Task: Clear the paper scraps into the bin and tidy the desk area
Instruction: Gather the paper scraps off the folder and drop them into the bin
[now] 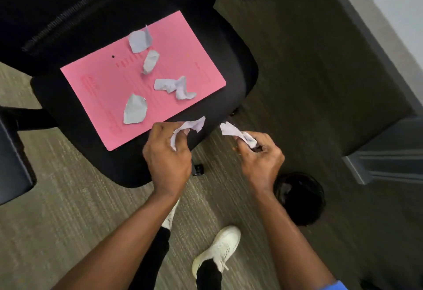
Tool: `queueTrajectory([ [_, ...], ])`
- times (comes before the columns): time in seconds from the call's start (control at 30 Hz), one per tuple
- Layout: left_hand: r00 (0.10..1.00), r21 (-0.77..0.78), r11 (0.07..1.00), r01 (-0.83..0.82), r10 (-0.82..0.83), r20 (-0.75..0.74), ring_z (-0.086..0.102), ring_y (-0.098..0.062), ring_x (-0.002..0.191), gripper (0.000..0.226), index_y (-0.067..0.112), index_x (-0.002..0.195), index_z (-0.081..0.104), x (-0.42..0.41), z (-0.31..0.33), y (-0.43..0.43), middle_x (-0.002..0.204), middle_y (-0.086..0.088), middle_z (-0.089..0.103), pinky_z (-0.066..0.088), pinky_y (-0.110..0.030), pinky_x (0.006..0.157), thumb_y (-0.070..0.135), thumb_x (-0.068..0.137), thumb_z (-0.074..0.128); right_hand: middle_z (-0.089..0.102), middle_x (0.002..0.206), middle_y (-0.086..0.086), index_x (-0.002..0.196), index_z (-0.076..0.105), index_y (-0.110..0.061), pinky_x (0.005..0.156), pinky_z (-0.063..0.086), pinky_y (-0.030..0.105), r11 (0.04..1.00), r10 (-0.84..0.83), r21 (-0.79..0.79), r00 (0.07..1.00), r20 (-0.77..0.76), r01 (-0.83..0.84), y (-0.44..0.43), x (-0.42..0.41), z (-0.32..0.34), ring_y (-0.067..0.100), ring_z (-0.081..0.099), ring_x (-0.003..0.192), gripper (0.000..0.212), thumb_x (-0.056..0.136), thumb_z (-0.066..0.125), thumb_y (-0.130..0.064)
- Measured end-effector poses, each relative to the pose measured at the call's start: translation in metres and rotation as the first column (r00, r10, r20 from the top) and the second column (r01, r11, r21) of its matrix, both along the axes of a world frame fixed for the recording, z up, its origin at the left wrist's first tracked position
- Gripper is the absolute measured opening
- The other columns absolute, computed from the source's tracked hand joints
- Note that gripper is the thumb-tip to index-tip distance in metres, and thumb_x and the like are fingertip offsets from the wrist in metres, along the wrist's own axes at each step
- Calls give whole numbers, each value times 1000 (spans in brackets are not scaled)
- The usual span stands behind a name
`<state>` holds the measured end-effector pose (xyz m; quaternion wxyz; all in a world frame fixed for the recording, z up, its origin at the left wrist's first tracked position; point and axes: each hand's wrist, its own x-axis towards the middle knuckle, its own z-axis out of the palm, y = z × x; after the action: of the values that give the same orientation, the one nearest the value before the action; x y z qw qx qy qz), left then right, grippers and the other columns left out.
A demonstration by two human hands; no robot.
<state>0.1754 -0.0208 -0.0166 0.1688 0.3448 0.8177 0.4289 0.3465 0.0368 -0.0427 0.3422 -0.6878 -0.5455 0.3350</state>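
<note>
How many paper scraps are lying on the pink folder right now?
4: top scrap by the far edge, second scrap just below, long scrap toward the right, near scrap closest to the hands. Each hand holds another.

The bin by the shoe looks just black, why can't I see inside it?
Head view: the bin is dark and sits in dim light on the carpet, so its inside reads black; the pink folder is evenly lit, no glare; the wide lens bends the edges, tilting the wall.
</note>
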Motion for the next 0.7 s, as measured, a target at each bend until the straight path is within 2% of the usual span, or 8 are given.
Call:
queueTrajectory([
  [0.2,962,-11,964,264,-263,71,72,-25,95,18,9,108,82,82,-19,-1,101,-6,72,58,-43,88,0,95,73,78,87,-7,90,84,-27,72,65,49,977,-182,-124,982,-40,176,-59,77,-22,18,77,74,27,81,83,-2],
  [0.3,929,-29,930,365,-363,73,72,-24,94,17,8,108,83,132,-33,-1,101,-6,72,51,-25,86,2,95,75,80,88,0,86,80,-37,76,65,53,935,-296,-205,955,-8,288,-87,127,-41,24,80,76,33,82,84,-5],
  [0.37,912,-45,914,403,-397,101,72,-24,93,15,9,107,83,147,-42,-2,101,-5,72,52,-28,86,4,96,75,81,87,5,87,80,-35,76,65,52,911,-346,-235,938,9,339,-98,145,-50,24,81,75,28,83,85,-8],
  [0.43,888,-57,890,452,-444,120,72,-27,94,13,8,107,82,178,-54,-6,101,-6,73,56,-39,87,6,96,74,82,84,4,93,83,-24,77,65,49,881,-395,-263,918,48,393,-108,173,-60,23,81,74,16,83,87,-12],
  [0.53,843,-104,840,533,-515,155,72,-31,92,12,7,105,82,227,-76,-15,100,-9,75,56,-42,85,10,97,74,78,64,-13,92,83,-21,65,62,23,831,-463,-302,882,90,467,-116,214,-74,2,77,61,11,82,88,-19],
  [0.57,827,-123,821,557,-536,168,72,-32,91,11,6,104,82,242,-83,-17,99,-11,75,54,-41,83,11,97,74,79,65,-13,94,84,-19,64,60,23,813,-482,-304,867,126,496,-119,226,-79,1,76,60,13,82,88,-22],
  [0.63,799,-162,784,599,-572,184,71,-36,89,9,4,99,80,267,-98,-17,96,-14,75,48,-40,81,11,97,73,84,81,4,101,84,-16,72,63,34,785,-500,-321,848,177,530,-122,248,-90,18,80,75,23,81,87,-26],
  [0.7,776,-222,744,630,-593,215,69,-42,93,14,1,96,77,295,-113,-19,97,-20,74,43,-42,83,13,99,72,83,93,15,100,81,-13,83,65,52,748,-539,-390,834,116,537,-119,275,-106,35,80,88,17,84,85,-19],
])
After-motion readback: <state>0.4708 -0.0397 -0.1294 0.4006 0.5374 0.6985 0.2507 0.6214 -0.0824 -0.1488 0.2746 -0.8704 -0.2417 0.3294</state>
